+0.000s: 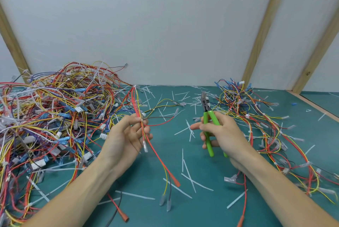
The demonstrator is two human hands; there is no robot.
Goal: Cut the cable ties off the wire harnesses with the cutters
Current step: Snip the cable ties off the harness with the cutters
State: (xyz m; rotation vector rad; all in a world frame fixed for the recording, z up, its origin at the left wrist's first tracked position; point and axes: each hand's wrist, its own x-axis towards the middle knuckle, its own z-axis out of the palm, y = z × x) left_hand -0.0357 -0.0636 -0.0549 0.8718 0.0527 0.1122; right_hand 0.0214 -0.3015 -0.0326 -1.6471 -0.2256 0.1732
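My left hand [128, 133] pinches a red-and-yellow wire harness [146, 135] between its fingers; my right hand [218, 133] curls round the green-handled cutters [209, 115] — blades pointing away, seemingly slightly parted — above the table [165, 162].

1. A green mat [157, 153] lies under both hands.
2. A white wall [165, 25] rises beyond the hands.
3. Wooden battens [264, 25] slant up the wall, beyond the right hand.

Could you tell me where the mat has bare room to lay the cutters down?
Barest: the green mat between the forearms, with only a few cut white ties. Crowded: the large tangled wire pile at left and the smaller wire bundle at right.
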